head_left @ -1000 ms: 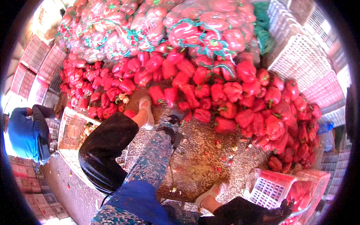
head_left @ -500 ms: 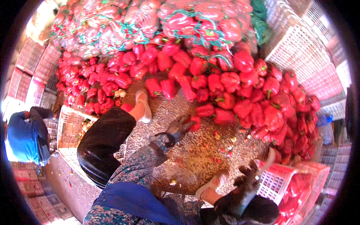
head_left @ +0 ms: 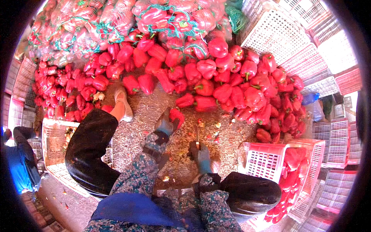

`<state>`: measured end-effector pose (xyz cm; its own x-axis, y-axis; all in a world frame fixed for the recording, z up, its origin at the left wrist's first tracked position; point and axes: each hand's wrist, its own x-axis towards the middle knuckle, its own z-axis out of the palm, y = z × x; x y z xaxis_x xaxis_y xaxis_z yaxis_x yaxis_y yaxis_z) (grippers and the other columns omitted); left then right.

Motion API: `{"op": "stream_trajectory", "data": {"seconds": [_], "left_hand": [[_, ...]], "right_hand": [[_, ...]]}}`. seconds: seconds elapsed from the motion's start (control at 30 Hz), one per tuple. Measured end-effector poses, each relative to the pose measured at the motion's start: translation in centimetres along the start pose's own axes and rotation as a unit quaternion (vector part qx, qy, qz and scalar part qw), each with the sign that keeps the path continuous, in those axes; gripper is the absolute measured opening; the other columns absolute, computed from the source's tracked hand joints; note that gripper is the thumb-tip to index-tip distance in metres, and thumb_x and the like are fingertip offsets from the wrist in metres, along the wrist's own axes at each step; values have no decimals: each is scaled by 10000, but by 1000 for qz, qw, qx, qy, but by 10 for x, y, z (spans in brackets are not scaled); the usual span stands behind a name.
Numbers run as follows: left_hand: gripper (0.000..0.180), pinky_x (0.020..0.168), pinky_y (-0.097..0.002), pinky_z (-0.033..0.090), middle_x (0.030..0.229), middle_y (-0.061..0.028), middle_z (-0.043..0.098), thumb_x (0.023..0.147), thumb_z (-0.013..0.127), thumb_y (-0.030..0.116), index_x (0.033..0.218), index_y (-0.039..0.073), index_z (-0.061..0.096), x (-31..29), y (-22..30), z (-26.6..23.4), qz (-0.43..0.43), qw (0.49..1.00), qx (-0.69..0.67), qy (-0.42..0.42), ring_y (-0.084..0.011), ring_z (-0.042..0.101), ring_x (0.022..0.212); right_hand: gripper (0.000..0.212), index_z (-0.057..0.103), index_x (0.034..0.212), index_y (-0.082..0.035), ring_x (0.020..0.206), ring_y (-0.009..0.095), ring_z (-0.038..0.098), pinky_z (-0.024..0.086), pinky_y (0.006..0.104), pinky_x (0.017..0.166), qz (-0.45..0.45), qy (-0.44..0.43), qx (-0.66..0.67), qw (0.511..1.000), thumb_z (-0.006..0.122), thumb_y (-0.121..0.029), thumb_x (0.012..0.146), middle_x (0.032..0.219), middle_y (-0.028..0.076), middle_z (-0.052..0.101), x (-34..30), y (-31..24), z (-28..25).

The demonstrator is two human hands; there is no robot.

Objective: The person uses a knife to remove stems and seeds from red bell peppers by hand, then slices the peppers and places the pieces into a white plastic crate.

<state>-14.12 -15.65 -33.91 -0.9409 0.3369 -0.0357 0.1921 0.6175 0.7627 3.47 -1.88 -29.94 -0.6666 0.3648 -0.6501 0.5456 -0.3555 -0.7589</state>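
A red bell pepper (head_left: 177, 117) is in my gloved left hand (head_left: 165, 123), its fingers wrapped round the far side of my grip. Close by on the right, my gloved right hand (head_left: 199, 154) grips a knife (head_left: 196, 135) with the narrow blade pointing away from me. Both hands are over the ground between my knees, and the knife is apart from the pepper. Beyond them spreads a large heap of red bell peppers (head_left: 235, 91).
Mesh sacks (head_left: 116, 21) of peppers lie behind the heap. A red-and-white crate (head_left: 266, 160) holding peppers stands by my right knee; a pale crate (head_left: 58, 145) is at my left. Stacked crates (head_left: 278, 36) rise at far right. A person in blue (head_left: 23, 162) bends at left.
My right hand with the knife has come from beside the crate at right to the middle, near the pepper. My left hand keeps the pepper. The whole view has shifted to the right.
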Motion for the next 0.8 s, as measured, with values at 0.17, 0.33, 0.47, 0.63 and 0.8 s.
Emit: {"op": "stream_trajectory", "data": {"seconds": [0.17,0.33,0.47,0.63,0.8], "left_hand": [[586,812,-459,544,1010,-197,701,799,719,438,1224,50,604,34,-42,7,-39,984,54,-168,-360,684,933],[515,788,-491,543,943,-209,700,823,635,578,996,96,693,15,-38,6,-106,965,159,-181,-401,676,888],[499,783,-494,538,954,-205,701,836,626,578,984,107,698,4,-35,12,-124,975,122,-140,-402,676,899],[452,781,-479,536,950,-186,704,847,640,538,996,114,694,9,-11,3,-150,971,107,-150,-390,675,902],[391,770,-461,535,939,-162,710,853,683,453,1006,93,684,9,-36,19,-142,980,26,-139,-348,681,876]], "right_hand": [[399,568,1035,-28,574,174,607,473,303,486,13,-38,50,998,687,-387,911,757,67,625,21,-17,44],[403,560,949,-54,554,177,600,459,310,466,-43,-31,-36,998,659,-443,921,731,77,629,66,30,54],[438,478,1211,-70,816,273,609,483,413,685,-70,-30,-150,986,581,-392,931,1017,141,606,99,85,40],[584,390,1431,-100,1073,367,598,493,500,880,-50,-24,-376,925,533,-346,921,1275,200,563,115,105,27],[512,465,1330,-88,1036,411,615,500,516,858,-27,3,-413,910,538,-365,906,1157,226,611,86,50,46]]}}
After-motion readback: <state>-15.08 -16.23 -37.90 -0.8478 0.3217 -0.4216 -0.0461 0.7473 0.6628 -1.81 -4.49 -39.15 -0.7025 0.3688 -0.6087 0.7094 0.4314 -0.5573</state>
